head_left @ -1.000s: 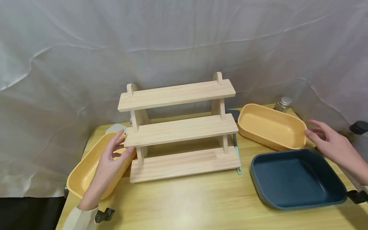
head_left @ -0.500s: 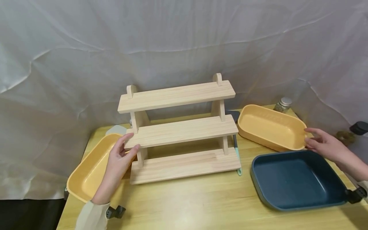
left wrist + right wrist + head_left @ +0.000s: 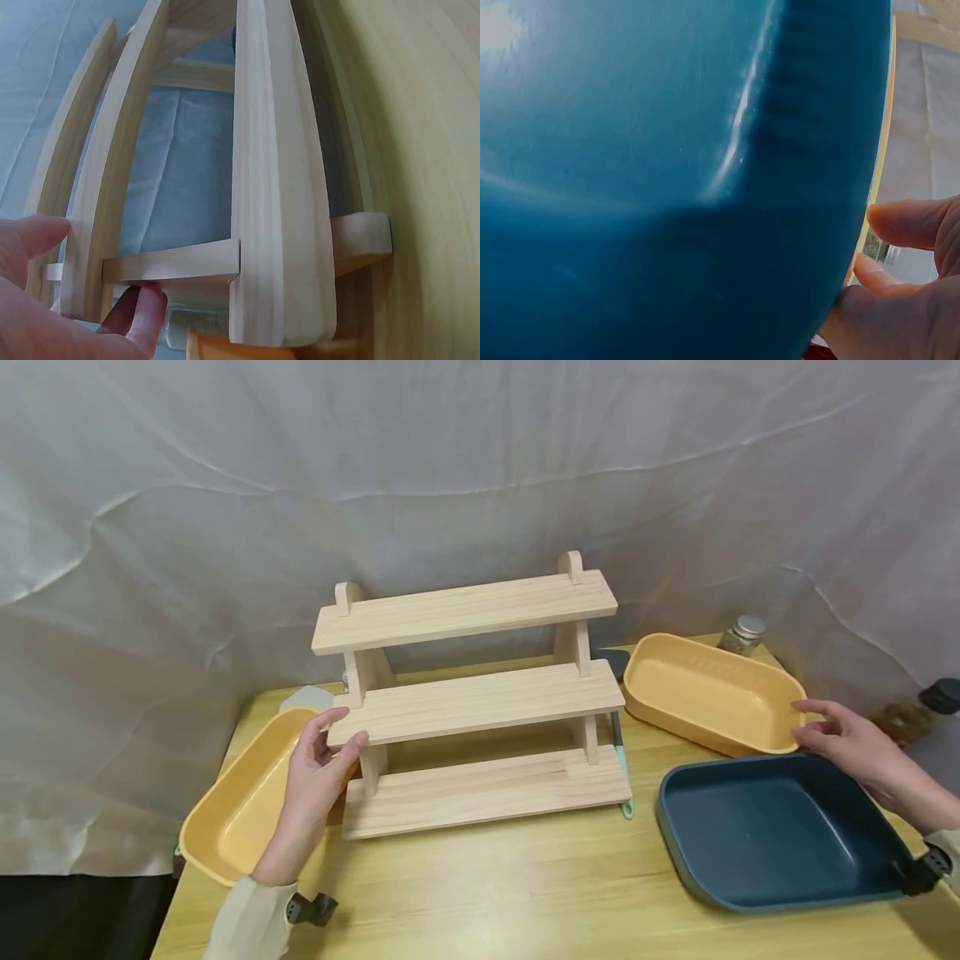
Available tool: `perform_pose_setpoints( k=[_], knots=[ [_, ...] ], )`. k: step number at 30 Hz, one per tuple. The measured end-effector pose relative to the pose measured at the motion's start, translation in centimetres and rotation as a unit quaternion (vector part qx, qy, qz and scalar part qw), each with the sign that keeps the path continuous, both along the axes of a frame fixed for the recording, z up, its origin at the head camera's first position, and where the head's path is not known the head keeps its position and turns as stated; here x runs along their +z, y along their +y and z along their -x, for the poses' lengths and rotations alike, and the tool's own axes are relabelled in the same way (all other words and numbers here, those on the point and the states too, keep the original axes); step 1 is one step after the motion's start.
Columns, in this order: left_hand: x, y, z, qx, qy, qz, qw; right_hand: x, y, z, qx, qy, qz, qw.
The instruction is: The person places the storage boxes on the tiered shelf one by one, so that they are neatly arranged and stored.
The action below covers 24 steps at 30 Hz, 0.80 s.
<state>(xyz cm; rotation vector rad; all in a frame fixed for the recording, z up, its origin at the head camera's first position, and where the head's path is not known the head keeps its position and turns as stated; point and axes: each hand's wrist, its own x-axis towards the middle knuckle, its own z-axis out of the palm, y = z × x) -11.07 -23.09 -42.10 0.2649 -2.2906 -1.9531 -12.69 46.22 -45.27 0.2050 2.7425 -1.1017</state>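
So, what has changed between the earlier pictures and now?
The left hand moved right and now grips the left end of the middle shelf. The right hand shifted slightly down in view, touching the right yellow tray. That tray, the rack and the blue tray stayed put.

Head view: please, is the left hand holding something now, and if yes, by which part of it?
Yes. The left hand grips the wooden rack by the left end of its middle shelf.
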Motion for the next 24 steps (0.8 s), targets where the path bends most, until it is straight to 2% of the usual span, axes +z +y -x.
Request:
perform_pose_setpoints(
  k=[10, 20, 24],
  knots=[
    [-0.17, 0.11, -0.03, -0.005, 0.001, -0.001, 1.0, -0.54, -0.03, 0.25, -0.019, 0.028, -0.03, 0.999],
    [-0.04, 0.24, -0.18, 0.002, -0.007, 0.016, 0.9998, 0.19, 0.01, -0.04, 0.012, 0.025, -0.008, 1.0],
    [-0.11, 0.33, -0.08, -0.003, -0.002, 0.017, 0.9998, 0.2, 0.02, 0.0, 0.0, 0.029, -0.006, 1.0]
  ],
)
